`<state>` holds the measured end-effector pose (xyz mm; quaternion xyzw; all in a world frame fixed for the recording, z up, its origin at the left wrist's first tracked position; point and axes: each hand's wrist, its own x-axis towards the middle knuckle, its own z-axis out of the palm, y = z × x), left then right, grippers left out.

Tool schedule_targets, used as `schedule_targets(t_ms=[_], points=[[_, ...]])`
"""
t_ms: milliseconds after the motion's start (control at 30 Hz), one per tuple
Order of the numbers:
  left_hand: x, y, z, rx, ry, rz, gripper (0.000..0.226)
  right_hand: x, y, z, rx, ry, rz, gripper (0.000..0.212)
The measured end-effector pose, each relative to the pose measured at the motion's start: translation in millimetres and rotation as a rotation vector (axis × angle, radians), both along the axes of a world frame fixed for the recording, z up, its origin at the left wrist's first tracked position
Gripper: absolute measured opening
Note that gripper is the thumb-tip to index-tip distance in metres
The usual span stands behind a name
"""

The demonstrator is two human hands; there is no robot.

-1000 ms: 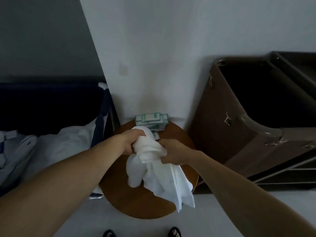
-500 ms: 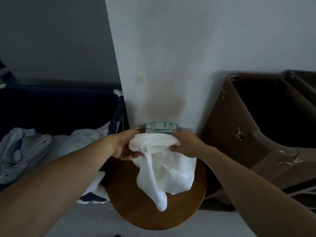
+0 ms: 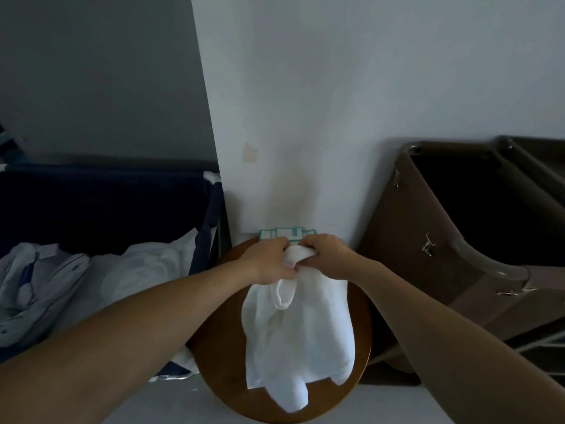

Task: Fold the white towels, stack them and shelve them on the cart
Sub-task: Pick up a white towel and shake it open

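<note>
A white towel [image 3: 298, 338] hangs crumpled over the round wooden table [image 3: 220, 362]. My left hand [image 3: 267, 261] and my right hand [image 3: 328, 258] sit close together at its top edge, each gripping the bunched cloth. The towel's lower folds dangle down to the table's front edge. The brown cart [image 3: 443, 240] stands to the right against the wall, its dark bin open at the top.
A dark blue laundry hamper [image 3: 107, 209] on the left holds crumpled white and blue linen [image 3: 76, 286]. A teal-and-white pack [image 3: 287, 233] lies at the table's back edge by the white wall. The cart's metal lower frame [image 3: 535, 347] sticks out at the right.
My hands have come closer together at the towel's top edge, bunching it between them. The towel hangs longer and lower over the table. The view has shifted slightly.
</note>
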<state>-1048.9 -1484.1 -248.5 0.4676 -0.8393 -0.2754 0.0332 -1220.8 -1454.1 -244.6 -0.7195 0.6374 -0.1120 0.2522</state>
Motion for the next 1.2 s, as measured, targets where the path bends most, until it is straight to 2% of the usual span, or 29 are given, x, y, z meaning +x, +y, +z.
schedule_targets(t_ms=[67,133,200,267,333,433,500,600,633,767,800,900,933,967,1033,1100,1200], points=[[-4.5,-3.3,0.6,0.055,0.100,0.051,0.021,-8.1,5.1,4.2,-0.015,-0.067,-0.036,0.032],[-6.7,-3.7,6.4,0.138,0.252,0.097,0.007,-19.3,12.1,7.2,0.005,-0.163,-0.093,0.043],[-7.6,-5.9,14.0,0.193,0.389,0.188,0.002,-31.5,19.4,8.7,0.075,-0.179,-0.100,0.065],[-5.4,-11.3,22.6,0.238,0.495,0.282,0.005,-43.6,25.1,6.3,0.125,-0.135,-0.095,0.075],[-0.8,-17.1,31.4,0.301,0.606,0.370,0.010,-54.6,27.3,3.4,0.127,-0.091,-0.125,0.067],[11.2,-25.3,32.7,0.383,0.667,0.442,0.015,-68.3,22.5,11.0,0.053,0.017,-0.192,0.040],[21.0,-25.4,26.6,0.409,0.613,0.435,0.014,-73.1,19.1,20.2,0.032,0.084,-0.181,0.030],[32.7,-18.1,11.5,0.464,0.425,0.348,0.016,-71.2,18.7,28.6,0.063,0.111,-0.112,0.023],[34.8,-15.0,8.0,0.477,0.337,0.293,0.024,-68.6,19.1,28.5,0.084,0.104,-0.090,0.021],[35.4,-7.5,-1.1,0.533,-0.252,0.084,0.045,-51.9,17.7,24.7,0.117,0.082,0.005,0.017],[31.9,-6.0,-1.3,0.528,-0.299,0.039,0.054,-46.9,16.1,23.6,0.121,0.080,0.021,0.016],[13.4,0.5,-0.8,0.358,-0.115,-0.118,0.098,-30.2,12.0,24.6,0.106,0.080,0.067,0.013],[5.7,4.6,1.8,0.309,-0.076,-0.152,0.103,-25.1,11.0,25.8,0.092,0.084,0.081,0.014],[-1.6,8.4,3.5,0.280,-0.059,-0.183,0.096,-21.2,10.3,27.4,0.079,0.088,0.090,0.016],[-11.8,12.8,3.2,0.230,-0.034,-0.189,0.066,-18.1,9.2,30.0,0.056,0.080,0.085,0.021],[-15.7,14.0,4.2,0.215,0.086,-0.106,0.043,-21.5,10.1,31.8,0.026,0.039,0.050,0.024],[-14.7,11.7,12.2,0.398,0.325,0.042,0.029,-33.3,14.3,32.9,-0.039,0.006,0.008,0.040]])
